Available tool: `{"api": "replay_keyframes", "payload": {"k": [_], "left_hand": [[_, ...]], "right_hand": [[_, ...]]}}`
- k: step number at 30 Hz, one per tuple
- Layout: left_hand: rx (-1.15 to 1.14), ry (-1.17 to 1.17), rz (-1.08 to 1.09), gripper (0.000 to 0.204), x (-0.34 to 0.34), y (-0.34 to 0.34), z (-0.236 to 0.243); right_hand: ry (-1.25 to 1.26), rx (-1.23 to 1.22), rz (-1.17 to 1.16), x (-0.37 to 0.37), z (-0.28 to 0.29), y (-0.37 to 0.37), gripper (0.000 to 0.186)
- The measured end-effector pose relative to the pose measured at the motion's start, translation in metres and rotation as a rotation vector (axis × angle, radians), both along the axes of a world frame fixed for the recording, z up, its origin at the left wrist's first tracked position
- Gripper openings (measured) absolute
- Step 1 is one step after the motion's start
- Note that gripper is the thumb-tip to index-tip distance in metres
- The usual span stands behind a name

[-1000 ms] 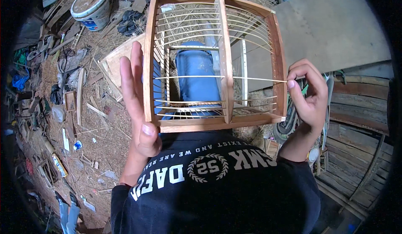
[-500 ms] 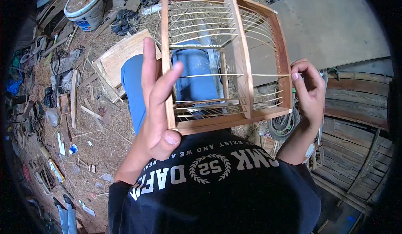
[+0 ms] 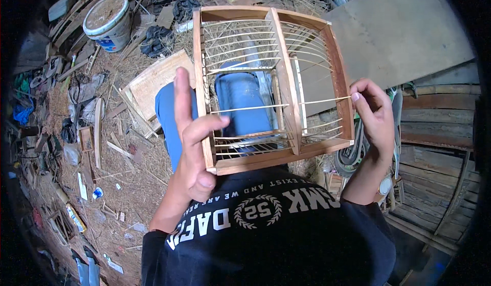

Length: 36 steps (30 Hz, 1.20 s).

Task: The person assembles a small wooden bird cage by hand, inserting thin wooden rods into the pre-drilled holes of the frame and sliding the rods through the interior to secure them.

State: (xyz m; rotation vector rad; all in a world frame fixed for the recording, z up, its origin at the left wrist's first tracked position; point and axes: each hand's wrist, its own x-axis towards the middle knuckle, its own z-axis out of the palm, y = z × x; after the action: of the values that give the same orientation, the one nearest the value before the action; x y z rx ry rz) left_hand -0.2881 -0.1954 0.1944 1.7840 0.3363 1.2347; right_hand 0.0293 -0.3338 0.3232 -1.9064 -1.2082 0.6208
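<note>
In front of the black shirt (image 3: 291, 250), steady the barred wooden frame (image 3: 287, 81) with left hand (image 3: 192, 155), fingers apart at its left side; with right hand (image 3: 376, 117) pinched on thin stick (image 3: 327, 100), guide straight, likely safest against bending.

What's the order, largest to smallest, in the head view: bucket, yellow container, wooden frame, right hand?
Largest: wooden frame
Next: bucket and right hand, too alike to rank
Smallest: yellow container
</note>
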Motion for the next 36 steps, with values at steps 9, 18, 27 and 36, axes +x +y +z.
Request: {"api": "replay_keyframes", "payload": {"k": [9,18,27,36], "left_hand": [[0.149,-0.006,0.027,0.08,0.003,0.072,0.01],[0.196,-0.231,0.074,0.068,0.045,0.143,0.004],[-0.263,-0.128,-0.297,0.084,0.083,0.186,0.024],[-0.496,-0.04,-0.532,0.105,0.059,0.176,0.032]], "right_hand": [[0.471,0.037,-0.092,-0.007,-0.015,0.002,0.015],[0.535,0.185,-0.207,-0.032,-0.028,0.002,0.011],[0.617,0.169,-0.217,-0.029,-0.026,0.001,0.02],[0.689,0.149,-0.124,-0.025,-0.031,0.007,0.027]]}}
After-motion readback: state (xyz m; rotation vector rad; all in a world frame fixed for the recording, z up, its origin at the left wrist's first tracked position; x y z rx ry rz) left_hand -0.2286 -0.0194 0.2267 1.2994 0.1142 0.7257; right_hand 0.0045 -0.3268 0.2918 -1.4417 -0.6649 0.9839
